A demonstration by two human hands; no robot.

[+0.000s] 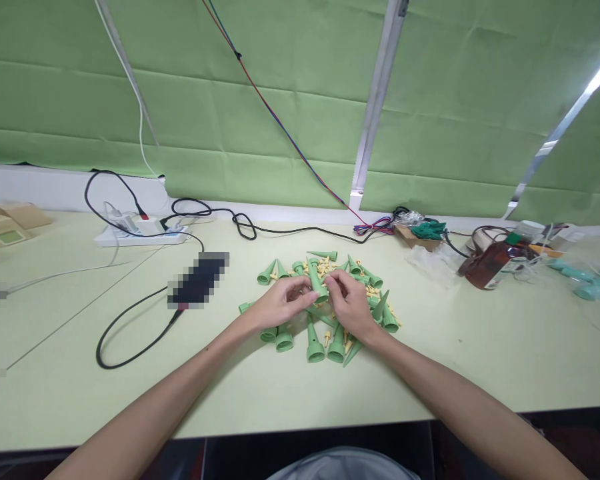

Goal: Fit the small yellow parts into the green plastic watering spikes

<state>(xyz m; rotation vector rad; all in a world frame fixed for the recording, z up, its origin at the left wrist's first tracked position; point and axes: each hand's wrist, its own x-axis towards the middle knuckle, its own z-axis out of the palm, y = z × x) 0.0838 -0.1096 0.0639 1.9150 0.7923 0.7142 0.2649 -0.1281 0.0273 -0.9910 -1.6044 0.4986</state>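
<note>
Green cone [314, 272]: grasped by the left fingers [298, 281], wide end beside the thumb.
Right fingers [335, 281]: curled, just beside the cone; cannot tell whether they grip anything.
Loose cones [315, 348], yellow pieces [327, 338]: spread on the tabletop [290, 397] around both sets of fingers.

The left fingers [304, 303] hold a green cone [314, 271] (right fingers [337, 281] alongside).

Looks like a small workshop, this: one long pale table [510, 340] against green sheeting [305, 60], a power strip [107, 237] over on the left, black cable [305, 229] snaking along the back, a bundle of red-and-blue wires [375, 228], a brown bottle [493, 263], and loose green cones [315, 348] and yellow pieces [327, 338] heaped right in the middle!
</note>
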